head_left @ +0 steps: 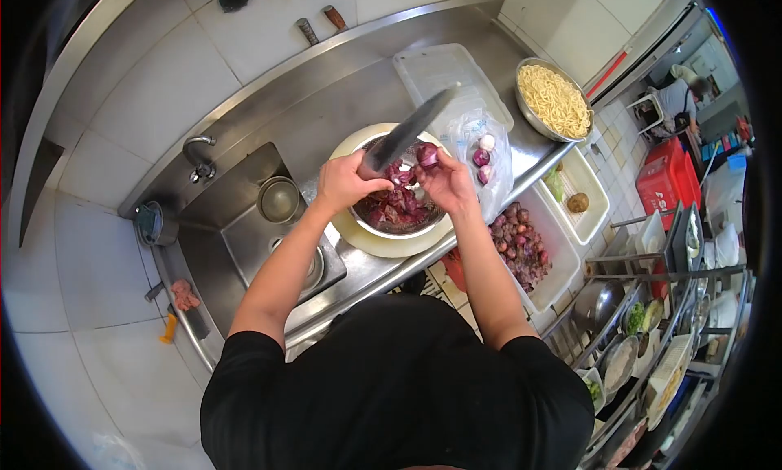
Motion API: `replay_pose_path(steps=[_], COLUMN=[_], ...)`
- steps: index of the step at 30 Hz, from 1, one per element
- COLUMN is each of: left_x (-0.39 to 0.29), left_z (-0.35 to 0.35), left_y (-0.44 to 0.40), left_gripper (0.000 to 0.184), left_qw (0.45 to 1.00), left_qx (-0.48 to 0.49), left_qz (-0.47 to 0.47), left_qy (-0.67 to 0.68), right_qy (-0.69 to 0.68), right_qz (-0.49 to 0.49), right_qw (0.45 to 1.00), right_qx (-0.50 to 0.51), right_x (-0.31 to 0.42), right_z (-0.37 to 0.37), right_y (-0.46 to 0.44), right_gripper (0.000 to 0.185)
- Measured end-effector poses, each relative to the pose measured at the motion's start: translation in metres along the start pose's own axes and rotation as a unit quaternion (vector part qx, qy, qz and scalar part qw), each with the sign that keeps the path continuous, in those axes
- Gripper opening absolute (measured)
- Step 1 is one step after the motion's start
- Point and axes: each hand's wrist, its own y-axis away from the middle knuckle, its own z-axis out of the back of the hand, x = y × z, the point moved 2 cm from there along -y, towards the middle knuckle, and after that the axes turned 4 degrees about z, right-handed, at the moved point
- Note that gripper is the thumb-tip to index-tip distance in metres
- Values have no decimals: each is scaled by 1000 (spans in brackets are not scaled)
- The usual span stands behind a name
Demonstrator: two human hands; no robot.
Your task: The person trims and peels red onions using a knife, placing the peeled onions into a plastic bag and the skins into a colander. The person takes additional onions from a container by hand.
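Note:
My left hand is wrapped round the handle of a broad-bladed kitchen knife, its blade slanting up to the right. In my right hand is a red onion, held by the fingertips near the knife. Beneath both hands a metal bowl contains dark red onion skins. The bowl rests on a round, pale cutting board. Right of my hands lies a clear plastic bag with several peeled onions on it.
A sink with a tap is on the left. Noodles fill a bowl at the counter's right end, near a translucent lid. Below, a white bin holds many onions. Shelving and another person are at right.

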Motion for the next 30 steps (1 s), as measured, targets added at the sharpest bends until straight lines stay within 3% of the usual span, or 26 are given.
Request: replay_pose_path(steps=[4,7,10,12,14,20,30], left_x=[9,-7,-32,-38,-39,-45,-62], left_z=[-8,-7,4,10,12,9,14], left_y=[2,-7,-15,-22,-29,-37,-38], left_gripper=[68,70,71,64,65,60,51], left_qw=[988,984,977,979,985,979,967], left_qx=[56,80,76,99,121,131,172], left_qz=[130,130,88,79,46,-32,-42], left_qy=[70,94,176,160,113,153,183], right_qy=[0,18,69,99,91,23,56], right_qz=[1,-3,27,39,31,9,2], right_qw=[995,985,976,974,971,967,963], right_qx=[102,171,205,201,218,253,262], right_x=[15,17,14,13,15,12,8], right_z=[-8,-16,-26,-33,-38,-39,-41], right_y=[12,23,33,41,47,50,50], right_gripper=[48,59,63,65,63,70,68])
